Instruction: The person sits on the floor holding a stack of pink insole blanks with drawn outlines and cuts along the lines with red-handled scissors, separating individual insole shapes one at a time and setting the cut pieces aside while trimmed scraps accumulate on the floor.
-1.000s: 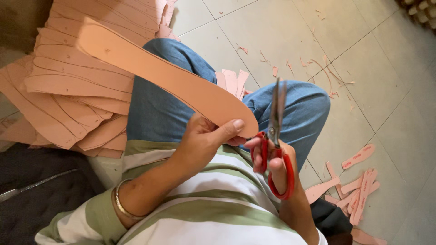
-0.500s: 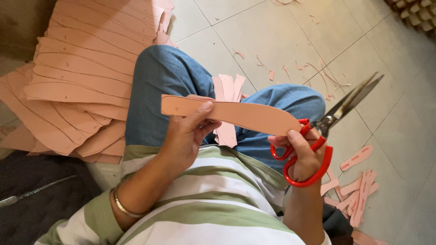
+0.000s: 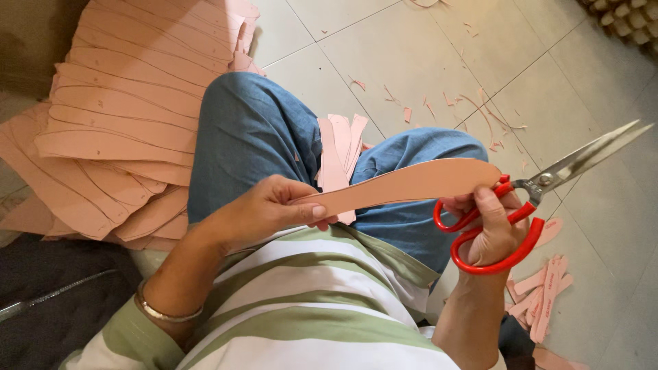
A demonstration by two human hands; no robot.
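Observation:
My left hand (image 3: pixel 264 209) pinches the near end of a long, curved pink cut-out strip (image 3: pixel 411 183) and holds it level above my lap. My right hand (image 3: pixel 488 226) grips red-handled scissors (image 3: pixel 528 199) and also touches the strip's far end. The steel blades point up and to the right, away from the strip, and are nearly closed. I sit on the floor in blue jeans and a green-and-white striped shirt.
A big fanned stack of pink cut pieces (image 3: pixel 123 116) lies at my left. More pink strips (image 3: pixel 339 147) rest between my knees, and others (image 3: pixel 541 294) lie by my right side. Small pink scraps (image 3: pixel 445 103) litter the tiled floor. A dark mat (image 3: pixel 55 301) sits lower left.
The strip has been turned from pointing up-left to lying level across my lap. The scissors have left its edge and swung out to the right, blades pointing away.

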